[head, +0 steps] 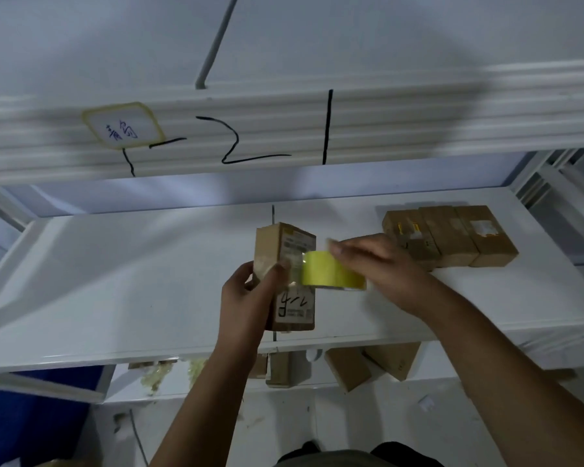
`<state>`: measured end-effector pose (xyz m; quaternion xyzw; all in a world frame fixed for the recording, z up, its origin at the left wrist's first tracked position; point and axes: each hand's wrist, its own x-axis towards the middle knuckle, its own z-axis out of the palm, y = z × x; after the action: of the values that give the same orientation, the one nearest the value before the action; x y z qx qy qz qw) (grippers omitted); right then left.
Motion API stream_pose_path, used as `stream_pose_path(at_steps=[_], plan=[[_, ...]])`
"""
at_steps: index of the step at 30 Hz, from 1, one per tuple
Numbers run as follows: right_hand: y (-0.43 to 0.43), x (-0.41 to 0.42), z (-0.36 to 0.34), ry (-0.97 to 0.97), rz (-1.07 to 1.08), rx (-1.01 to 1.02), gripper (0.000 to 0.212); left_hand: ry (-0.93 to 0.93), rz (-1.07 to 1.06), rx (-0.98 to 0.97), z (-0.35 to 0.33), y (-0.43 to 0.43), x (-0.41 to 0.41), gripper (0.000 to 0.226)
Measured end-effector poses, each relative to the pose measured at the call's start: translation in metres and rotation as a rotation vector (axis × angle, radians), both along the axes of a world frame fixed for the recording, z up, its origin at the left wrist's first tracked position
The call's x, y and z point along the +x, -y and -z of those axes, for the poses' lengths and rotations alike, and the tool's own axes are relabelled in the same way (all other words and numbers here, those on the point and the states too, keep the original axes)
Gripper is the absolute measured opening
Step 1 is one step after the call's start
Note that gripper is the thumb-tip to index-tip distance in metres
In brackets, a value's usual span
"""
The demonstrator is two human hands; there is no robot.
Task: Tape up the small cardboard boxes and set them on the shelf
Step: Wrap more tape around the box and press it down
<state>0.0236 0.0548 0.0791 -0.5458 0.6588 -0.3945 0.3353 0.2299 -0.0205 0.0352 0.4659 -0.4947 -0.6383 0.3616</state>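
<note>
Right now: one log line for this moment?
step: taping | left hand grips box | right hand holds tape roll against it | row of boxes on shelf

Both arms are bare. The left forearm and the right forearm show uncovered skin from the wrist to where the picture's edge cuts them off. The left hand and the right hand are uncovered too. The right hand's fingertips are smeared by motion blur. Low between the arms sits a strip of dull olive-grey cloth, with near-black fabric beside it. Which garment either belongs to cannot be told.
</note>
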Motion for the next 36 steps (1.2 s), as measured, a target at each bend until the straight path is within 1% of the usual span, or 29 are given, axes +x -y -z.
stream_pose_path(at_steps=[1, 3, 4, 6, 7, 8, 9, 10, 12, 14, 16, 18, 19, 20, 21, 23, 24, 25, 26, 28, 29, 30, 32, 33, 34, 36], plan=[[-0.004, -0.006, -0.002, 0.082, -0.039, -0.018, 0.060, -0.035, 0.000, 0.006, 0.002, 0.000, 0.002, 0.037], [-0.009, -0.009, -0.001, 0.057, -0.137, -0.068, 0.060, -0.083, 0.014, 0.020, 0.002, -0.001, 0.004, 0.034], [-0.010, -0.010, 0.002, 0.032, -0.144, -0.086, 0.061, -0.088, 0.006, 0.030, 0.001, -0.001, 0.004, 0.033], [-0.010, -0.012, 0.001, 0.003, -0.091, -0.117, 0.055, -0.107, -0.028, 0.061, 0.001, -0.003, 0.003, 0.028], [-0.008, -0.015, 0.001, -0.031, -0.054, -0.113, 0.056, -0.129, -0.056, 0.088, 0.000, -0.003, 0.002, 0.024], [-0.007, -0.020, 0.002, -0.105, -0.006, -0.084, 0.060, -0.151, -0.086, 0.120, -0.001, -0.004, 0.003, 0.021], [-0.006, -0.024, 0.003, -0.196, 0.039, -0.042, 0.065, -0.168, -0.096, 0.141, -0.002, -0.004, 0.004, 0.021], [-0.006, -0.027, 0.004, -0.246, 0.075, -0.001, 0.067, -0.185, -0.079, 0.149, -0.004, -0.004, 0.005, 0.024], [-0.008, -0.028, 0.009, -0.214, 0.085, 0.039, 0.063, -0.235, -0.019, 0.187, -0.008, -0.004, 0.006, 0.034], [-0.006, -0.025, 0.011, -0.190, 0.064, 0.049, 0.060, -0.299, 0.048, 0.274, -0.007, -0.005, 0.005, 0.043], [-0.003, -0.021, 0.008, -0.165, 0.057, 0.063, 0.059, -0.408, 0.129, 0.364, -0.004, -0.007, 0.003, 0.043], [-0.002, -0.017, 0.003, -0.095, 0.048, 0.064, 0.061, -0.496, 0.179, 0.420, -0.001, -0.005, 0.004, 0.040], [-0.003, -0.016, 0.001, -0.087, 0.056, 0.059, 0.061, -0.494, 0.202, 0.422, 0.001, -0.002, 0.006, 0.039], [-0.004, -0.014, 0.002, -0.100, 0.075, 0.054, 0.060, -0.432, 0.219, 0.399, 0.002, 0.001, 0.006, 0.041], [-0.006, -0.013, 0.004, -0.118, 0.097, 0.044, 0.059, -0.294, 0.230, 0.346, 0.004, 0.002, 0.006, 0.045], [-0.009, -0.008, 0.012, -0.163, 0.136, 0.022, 0.057, 0.072, 0.203, 0.165, 0.008, 0.005, 0.002, 0.054], [-0.011, -0.005, 0.017, -0.198, 0.152, 0.021, 0.057, 0.199, 0.181, 0.061, 0.009, 0.004, 0.000, 0.054], [-0.011, 0.000, 0.022, -0.256, 0.170, 0.031, 0.057, 0.264, 0.172, -0.013, 0.009, 0.002, -0.003, 0.054], [-0.011, 0.007, 0.025, -0.329, 0.187, 0.050, 0.055, 0.289, 0.189, -0.050, 0.009, -0.002, -0.006, 0.060], [-0.011, 0.015, 0.027, -0.417, 0.198, 0.075, 0.044, 0.307, 0.252, -0.068, 0.008, -0.010, -0.011, 0.085], [-0.011, 0.016, 0.026, -0.394, 0.170, 0.083, 0.043, 0.316, 0.248, -0.070, 0.008, -0.012, -0.013, 0.094], [-0.013, 0.013, 0.023, -0.308, 0.127, 0.091, 0.046, 0.313, 0.213, -0.061, 0.009, -0.011, -0.013, 0.098], [-0.017, 0.001, 0.016, -0.045, 0.031, 0.087, 0.049, 0.239, 0.111, 0.034, 0.010, -0.008, -0.009, 0.097], [-0.019, -0.006, 0.013, 0.062, -0.013, 0.080, 0.054, 0.177, 0.086, 0.093, 0.011, -0.006, -0.006, 0.094], [-0.021, -0.010, 0.011, 0.128, -0.055, 0.061, 0.060, 0.120, 0.088, 0.137, 0.012, -0.005, -0.002, 0.089], [-0.023, -0.011, 0.010, 0.140, -0.073, -0.028, 0.062, 0.025, 0.120, 0.170, 0.012, -0.004, 0.002, 0.073]])
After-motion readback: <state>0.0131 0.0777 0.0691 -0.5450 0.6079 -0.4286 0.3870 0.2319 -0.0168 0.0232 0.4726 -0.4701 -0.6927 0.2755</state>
